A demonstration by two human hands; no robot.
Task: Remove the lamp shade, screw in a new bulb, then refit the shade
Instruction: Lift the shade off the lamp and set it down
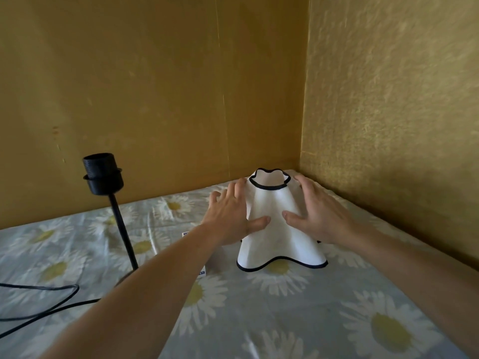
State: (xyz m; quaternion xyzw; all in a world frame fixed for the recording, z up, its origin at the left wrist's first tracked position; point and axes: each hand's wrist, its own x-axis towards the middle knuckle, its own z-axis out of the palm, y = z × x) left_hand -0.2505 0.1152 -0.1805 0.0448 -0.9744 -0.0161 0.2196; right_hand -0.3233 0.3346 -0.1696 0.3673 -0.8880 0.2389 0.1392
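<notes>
With the white, black-trimmed wavy fabric lamp shade (278, 224) standing on the daisy-print bed (285, 307), the spread left hand (228, 218) and right hand (316, 216) should press its sides evenly, avoiding creases.

Both hands, left (228, 218) and right (318, 216), flat against standing white shade (274, 229).

Ochre corner walls (181, 86), daisy-print sheet (298, 320)
</notes>
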